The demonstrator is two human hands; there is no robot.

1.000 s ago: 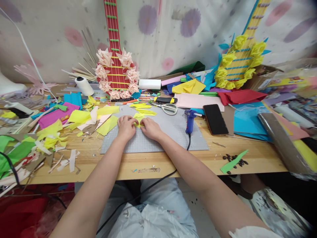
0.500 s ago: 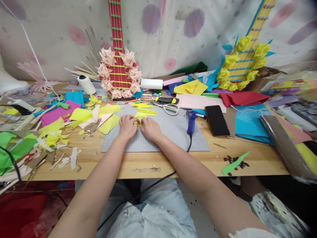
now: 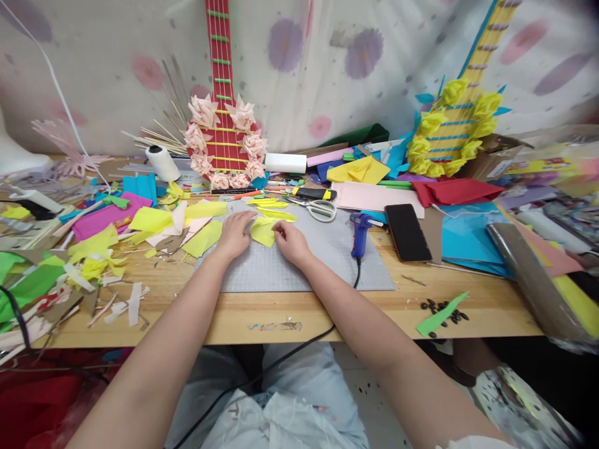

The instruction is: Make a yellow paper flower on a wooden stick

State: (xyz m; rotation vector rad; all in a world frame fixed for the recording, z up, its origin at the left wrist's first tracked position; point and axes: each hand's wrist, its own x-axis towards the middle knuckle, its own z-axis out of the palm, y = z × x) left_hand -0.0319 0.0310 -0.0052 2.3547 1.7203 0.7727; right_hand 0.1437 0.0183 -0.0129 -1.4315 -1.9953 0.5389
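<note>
A small piece of yellow crepe paper [image 3: 262, 232] lies on the grey cutting mat [image 3: 327, 262] between my hands. My right hand [image 3: 292, 242] pinches its right edge with thumb and fingertips. Just left of the paper, my left hand [image 3: 235, 234] rests over the mat with its fingers stretched out, apart from the piece and holding nothing. Yellow paper strips [image 3: 267, 203] lie behind the hands. Beyond the mat's back edge are scissors [image 3: 322, 211] and a yellow-black utility knife [image 3: 314, 194]. A blue glue gun [image 3: 360, 236] stands on the mat's right side.
A phone [image 3: 408, 232] lies right of the mat, near dark seeds [image 3: 444, 312] and a green strip [image 3: 441, 314]. Paper scraps [image 3: 100, 262] cover the left side. A red paper guitar [image 3: 224, 146] and a yellow one [image 3: 452, 134] lean at the back. The glue gun's cord [image 3: 299, 346] crosses the table edge.
My left hand has let go of the yellow paper and moved left, its fingers spreading. The paper now lies flatter and more in sight, while my right hand has shifted slightly right.
</note>
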